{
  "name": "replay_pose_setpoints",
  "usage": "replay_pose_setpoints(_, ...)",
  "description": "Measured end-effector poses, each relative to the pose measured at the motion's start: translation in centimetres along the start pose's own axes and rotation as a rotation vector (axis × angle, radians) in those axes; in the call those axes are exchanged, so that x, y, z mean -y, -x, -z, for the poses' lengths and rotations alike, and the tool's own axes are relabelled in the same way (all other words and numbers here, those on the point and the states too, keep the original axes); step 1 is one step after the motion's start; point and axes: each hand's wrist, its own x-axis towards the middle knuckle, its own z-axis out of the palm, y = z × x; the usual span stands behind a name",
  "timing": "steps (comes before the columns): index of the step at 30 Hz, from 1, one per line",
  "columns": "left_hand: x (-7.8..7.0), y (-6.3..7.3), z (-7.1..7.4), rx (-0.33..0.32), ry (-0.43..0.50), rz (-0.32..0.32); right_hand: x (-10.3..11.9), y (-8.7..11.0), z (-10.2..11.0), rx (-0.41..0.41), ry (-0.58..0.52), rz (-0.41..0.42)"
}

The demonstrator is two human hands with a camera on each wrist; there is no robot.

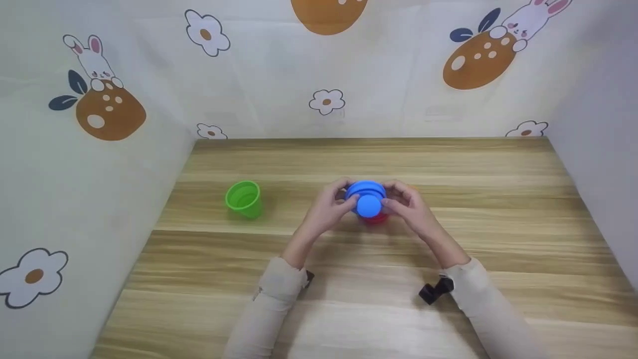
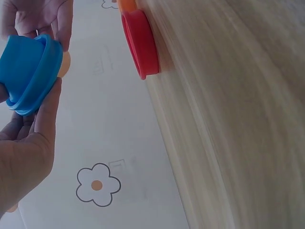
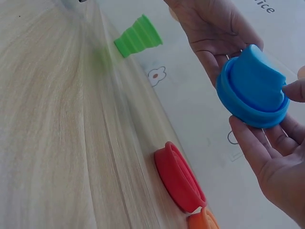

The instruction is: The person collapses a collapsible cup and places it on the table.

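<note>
A blue collapsible cup point(image 1: 369, 205), partly folded with its base standing out from the thick rim, is held off the table between both hands. My left hand point(image 1: 326, 208) grips its left side, the thumb near the base and the fingers round the rim. From the other side my right hand point(image 1: 412, 208) holds it the same way, its thumb pressing by the base. Beneath the blue cup in the head view lies a red collapsible cup point(image 3: 178, 177), folded flat on the table. An orange piece point(image 3: 204, 220) sits beside the red one, mostly hidden by my right hand in the head view.
A green collapsible cup point(image 1: 244, 199) stands extended on the left of the wooden table point(image 1: 209, 279), mouth up. Patterned walls point(image 1: 269, 75) with rabbits and flowers close off the back and left, and a plain wall point(image 1: 593, 124) the right.
</note>
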Motion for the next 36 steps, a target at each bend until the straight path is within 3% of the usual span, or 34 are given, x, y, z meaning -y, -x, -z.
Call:
replay_pose_setpoints(12, 0.01, 0.03, 0.08, -0.010, 0.035, 0.020, -0.19, 0.01, 0.30, 0.019, 0.018, 0.008)
replay_pose_setpoints(22, -0.02, 0.09, 0.04, 0.012, 0.054, 0.046, -0.48, -0.23, 0.02, -0.032, 0.081, 0.050)
replay_pose_setpoints(36, 0.25, 0.38, 0.36, 0.045, 0.056, 0.000, -0.37, -0.22, -0.03, -0.043, 0.092, 0.049)
